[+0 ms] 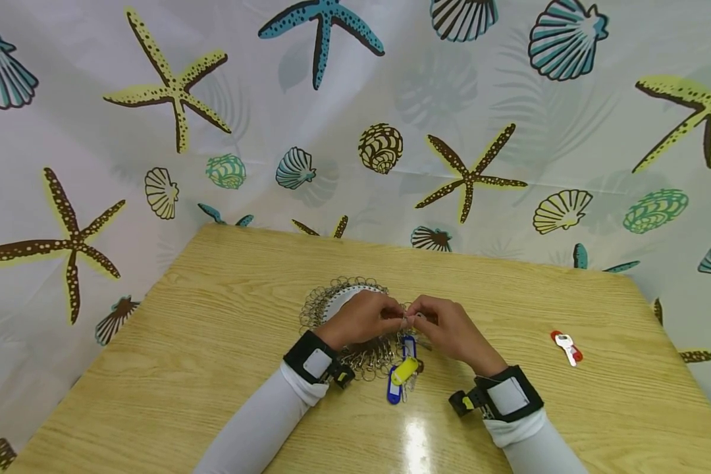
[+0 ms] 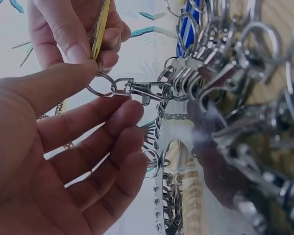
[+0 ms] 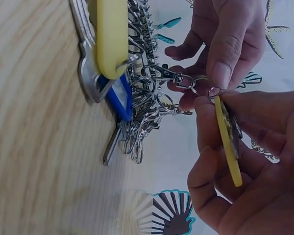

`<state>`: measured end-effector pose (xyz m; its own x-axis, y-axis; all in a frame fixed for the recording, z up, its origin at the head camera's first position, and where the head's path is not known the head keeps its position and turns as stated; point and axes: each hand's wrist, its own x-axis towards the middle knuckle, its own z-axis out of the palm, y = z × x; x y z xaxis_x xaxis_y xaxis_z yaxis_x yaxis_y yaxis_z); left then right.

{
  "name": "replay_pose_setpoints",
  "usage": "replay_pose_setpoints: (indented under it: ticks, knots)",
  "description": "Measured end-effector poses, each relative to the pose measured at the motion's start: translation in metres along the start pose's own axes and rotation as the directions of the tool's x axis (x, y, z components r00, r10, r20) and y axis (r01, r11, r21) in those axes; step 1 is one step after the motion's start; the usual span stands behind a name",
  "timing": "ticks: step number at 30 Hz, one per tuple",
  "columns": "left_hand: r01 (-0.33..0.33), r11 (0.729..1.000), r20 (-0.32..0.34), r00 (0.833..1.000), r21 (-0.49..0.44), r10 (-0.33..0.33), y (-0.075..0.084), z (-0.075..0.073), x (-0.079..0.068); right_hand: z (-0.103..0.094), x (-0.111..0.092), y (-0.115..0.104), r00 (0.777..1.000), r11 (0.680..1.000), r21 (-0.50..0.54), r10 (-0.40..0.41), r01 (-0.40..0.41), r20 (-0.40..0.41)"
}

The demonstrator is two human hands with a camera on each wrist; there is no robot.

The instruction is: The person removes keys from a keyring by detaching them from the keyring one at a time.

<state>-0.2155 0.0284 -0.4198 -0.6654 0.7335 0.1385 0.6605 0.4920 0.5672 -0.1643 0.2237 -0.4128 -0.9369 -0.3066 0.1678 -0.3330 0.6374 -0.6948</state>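
Observation:
My left hand [image 1: 364, 317] pinches a metal split ring [image 2: 101, 95] between thumb and index finger. The ring is linked to a swivel clasp [image 2: 143, 89], which hangs from the edge of a round white disc [image 1: 339, 301] fringed with similar clasps and rings. Close against it, my right hand [image 1: 453, 332] holds a yellow key tag [image 3: 229, 147] with a key behind it. The tag's small ring [image 3: 214, 92] meets the split ring at the fingertips; whether they are linked, I cannot tell.
Near the disc's right edge hang another yellow tag [image 1: 404, 370] and blue tags [image 1: 394, 390] with keys. A red tag with a silver key [image 1: 565, 343] lies farther right on the wooden table [image 1: 213, 342]. Behind stands a curtain [image 1: 343, 191] printed with shells and starfish.

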Motion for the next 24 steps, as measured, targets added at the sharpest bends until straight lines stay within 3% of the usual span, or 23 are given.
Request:
replay_pose_setpoints:
  ticks: [6,24]
  knots:
    - [0.008,1.0,0.003,1.0,0.012,-0.008,0.0001,-0.0019,-0.0011,-0.0012,-0.0001,0.0018,0.999,0.999,-0.024,-0.038,0.038,-0.01]
    - [-0.025,0.999,-0.001,1.0,0.038,0.025,0.0004,-0.0007,-0.0013,0.0008,-0.0011,-0.0027,0.998,0.998,0.028,0.055,-0.056,0.027]
